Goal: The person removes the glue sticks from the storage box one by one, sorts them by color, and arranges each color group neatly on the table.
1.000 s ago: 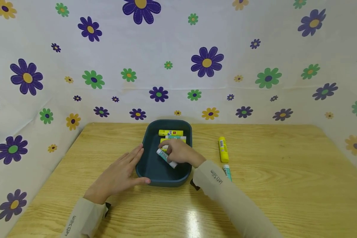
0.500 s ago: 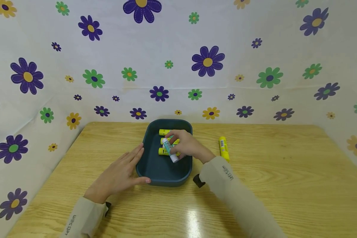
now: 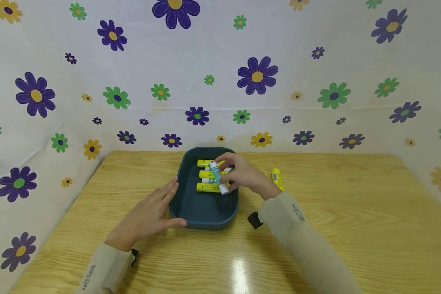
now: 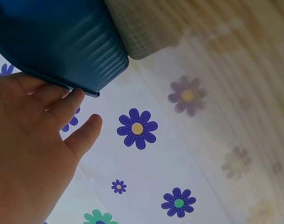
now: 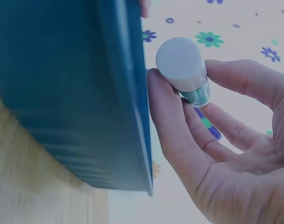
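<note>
A white and teal glue stick (image 3: pixel 217 174) is pinched between the thumb and fingers of my right hand (image 3: pixel 246 175), tilted over the dark blue tray. In the right wrist view, the white end of this glue stick (image 5: pixel 179 64) faces the camera beside the tray wall. Beneath it, several yellow and teal glue sticks lie in a row across the back half of the tray (image 3: pixel 200 225), partly covered by my right hand. My left hand (image 3: pixel 147 218) rests along the tray's left side, fingers straight, thumb at the near corner. The left wrist view shows those fingers (image 4: pixel 72 105) at the rim.
One yellow glue stick (image 3: pixel 277 178) lies on the wooden table (image 3: pixel 353 220) to the right of the tray, partly behind the right wrist. A white cloth with printed flowers (image 3: pixel 220 61) hangs along the table's back and left side.
My right hand has raised the teal glue stick from low in the tray's middle, moving it back and right over the row. The left hand stays put. The right sleeve now covers the spot where another teal stick lay.
</note>
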